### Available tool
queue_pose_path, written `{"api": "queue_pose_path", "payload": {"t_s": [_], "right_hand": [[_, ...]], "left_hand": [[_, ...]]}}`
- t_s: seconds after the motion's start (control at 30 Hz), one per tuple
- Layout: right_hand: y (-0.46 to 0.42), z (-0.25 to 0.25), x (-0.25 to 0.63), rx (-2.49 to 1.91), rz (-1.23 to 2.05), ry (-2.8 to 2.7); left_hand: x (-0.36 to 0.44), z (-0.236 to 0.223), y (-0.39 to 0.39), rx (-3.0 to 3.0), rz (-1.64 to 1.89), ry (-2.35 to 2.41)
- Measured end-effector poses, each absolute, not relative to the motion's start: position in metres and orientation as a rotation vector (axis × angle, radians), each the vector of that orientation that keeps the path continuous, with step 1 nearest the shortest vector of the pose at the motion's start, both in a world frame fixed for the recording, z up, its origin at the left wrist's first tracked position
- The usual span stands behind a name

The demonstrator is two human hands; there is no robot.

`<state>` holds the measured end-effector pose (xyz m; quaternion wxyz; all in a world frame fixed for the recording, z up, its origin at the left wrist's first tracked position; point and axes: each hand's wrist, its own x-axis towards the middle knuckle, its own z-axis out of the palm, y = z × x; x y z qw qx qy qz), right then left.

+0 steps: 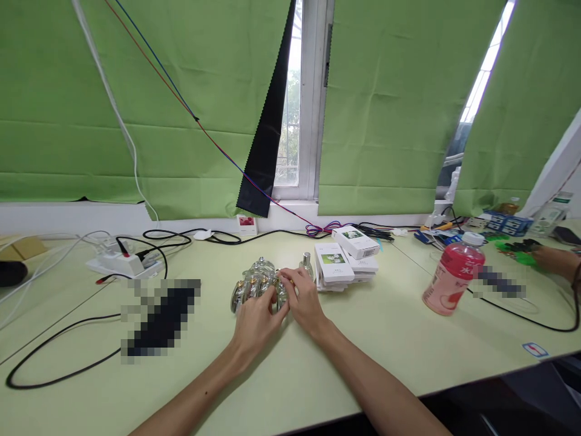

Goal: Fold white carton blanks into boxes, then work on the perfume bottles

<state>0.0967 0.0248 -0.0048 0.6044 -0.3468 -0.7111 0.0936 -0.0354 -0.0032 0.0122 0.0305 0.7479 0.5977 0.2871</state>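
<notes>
A cluster of small clear glass perfume bottles [251, 289] stands on the table in front of me, several with gold-coloured spray tops. My left hand [256, 318] is closed at the right end of the front row, its thumb and fingers around one bottle [281, 298]. The fingers of my right hand [303, 300] are bent together at the top of that same bottle; its fingertips partly hide the bottle. Just behind my right hand rises a bottle with a silver cap [306, 260].
White boxes with green pictures [334, 261] are stacked right of the bottles. Farther right stand a pink drink bottle [455, 275] and a co-worker's hand [547, 257] at green items. A power strip [124, 264], cables and a blurred dark object [163, 321] lie left.
</notes>
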Motion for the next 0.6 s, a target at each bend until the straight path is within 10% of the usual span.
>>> {"api": "queue_pose_path", "payload": {"t_s": [0.6], "right_hand": [[0.0248, -0.0041, 0.0981, -0.758, 0.144, -1.718]], "left_hand": [[-0.0351, 0.0161, -0.0054, 2.312, 0.813, 1.870]]}}
